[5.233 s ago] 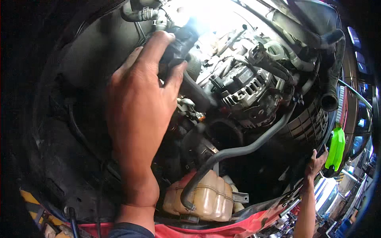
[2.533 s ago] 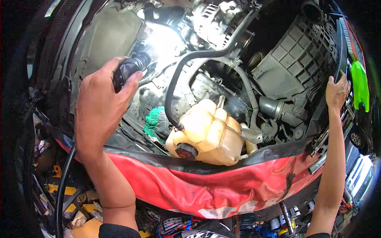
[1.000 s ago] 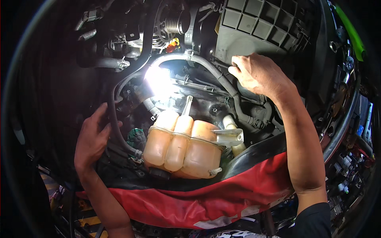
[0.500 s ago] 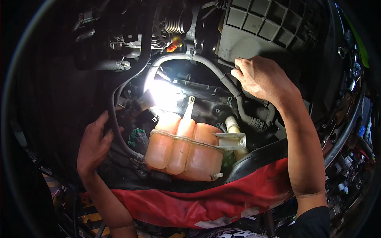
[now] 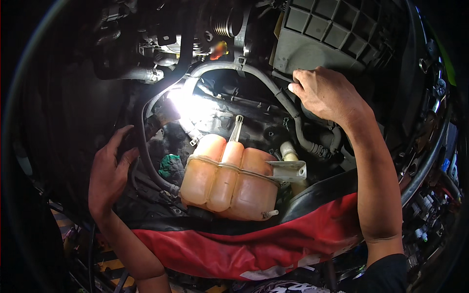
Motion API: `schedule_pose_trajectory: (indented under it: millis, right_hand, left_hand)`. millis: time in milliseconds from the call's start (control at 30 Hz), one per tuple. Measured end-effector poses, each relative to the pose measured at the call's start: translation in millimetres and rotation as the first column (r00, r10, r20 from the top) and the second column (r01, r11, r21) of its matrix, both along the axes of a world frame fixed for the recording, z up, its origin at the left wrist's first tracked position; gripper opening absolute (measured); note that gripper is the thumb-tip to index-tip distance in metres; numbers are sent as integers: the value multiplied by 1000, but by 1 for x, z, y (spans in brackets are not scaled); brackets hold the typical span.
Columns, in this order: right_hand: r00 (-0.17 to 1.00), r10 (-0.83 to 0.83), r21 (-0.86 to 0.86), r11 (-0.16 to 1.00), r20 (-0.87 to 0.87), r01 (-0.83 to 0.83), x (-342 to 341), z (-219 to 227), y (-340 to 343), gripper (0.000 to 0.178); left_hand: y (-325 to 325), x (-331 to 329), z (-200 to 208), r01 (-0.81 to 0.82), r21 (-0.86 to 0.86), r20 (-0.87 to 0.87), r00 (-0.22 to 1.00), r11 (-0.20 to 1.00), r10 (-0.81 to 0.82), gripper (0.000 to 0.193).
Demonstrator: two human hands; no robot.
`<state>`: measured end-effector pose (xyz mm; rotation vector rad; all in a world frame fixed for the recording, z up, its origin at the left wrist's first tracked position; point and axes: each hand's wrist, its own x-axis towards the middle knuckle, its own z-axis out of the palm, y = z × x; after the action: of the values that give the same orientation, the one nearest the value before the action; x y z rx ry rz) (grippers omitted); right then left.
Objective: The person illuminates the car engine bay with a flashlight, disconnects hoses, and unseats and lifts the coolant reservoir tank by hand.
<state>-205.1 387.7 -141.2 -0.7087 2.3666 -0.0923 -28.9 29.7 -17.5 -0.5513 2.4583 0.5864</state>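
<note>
My right hand (image 5: 328, 95) is closed, thumb against bent fingers, around a thin dark rod (image 5: 282, 76) whose end sticks out beside a ribbed grey plastic box. What lies inside the fist is hidden. On the other side, my left hand (image 5: 110, 171) has thumb and forefinger apart and holds nothing. It hovers just left of a thin dark hose (image 5: 146, 158), not visibly touching it. Between my hands, a translucent orange-tinted coolant reservoir (image 5: 227, 183) sits tilted, with a pale bracket (image 5: 289, 170) on its right. A thick grey hose (image 5: 266, 85) arches behind it.
A red and black cover (image 5: 234, 251) drapes over the near edge. The ribbed plastic box (image 5: 322, 29) fills the far right, and a ribbed pulley (image 5: 224, 27) stands at the back. Green cloth-like material (image 5: 170, 166) lies left of the reservoir. Bright light glares behind it.
My left hand has drawn slightly left, away from the thin hose, and its fingers have spread. My right hand keeps its grip beside the box. The light's glare has shifted left.
</note>
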Motion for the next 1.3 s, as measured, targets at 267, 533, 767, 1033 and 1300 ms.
schedule_pose_trajectory:
  millis: [267, 533, 767, 1033, 1300]
  right_hand:
    - [997, -46, 38, 998, 59, 44, -5, 1, 1, 37]
    - [999, -47, -20, 999, 11, 47, -4, -3, 5, 34]
    - [999, -2, -37, 999, -44, 0, -6, -2, 8, 33]
    - [997, -82, 66, 995, 11, 81, -6, 4, 3, 38]
    - [992, -118, 1, 993, -43, 118, -1, 10, -6, 39]
  left_hand:
    - [-5, 7, -7, 13, -64, -30, 999, 998, -15, 45]
    - [0, 5, -6, 78, -111, 15, 997, 991, -77, 46]
    - [2, 4, 3, 84, -112, -77, 993, 990, -93, 42]
    - [-5, 8, 14, 41, -254, -145, 986, 966, -80, 38]
    - [-14, 14, 15, 80, -286, -98, 989, 955, -112, 39]
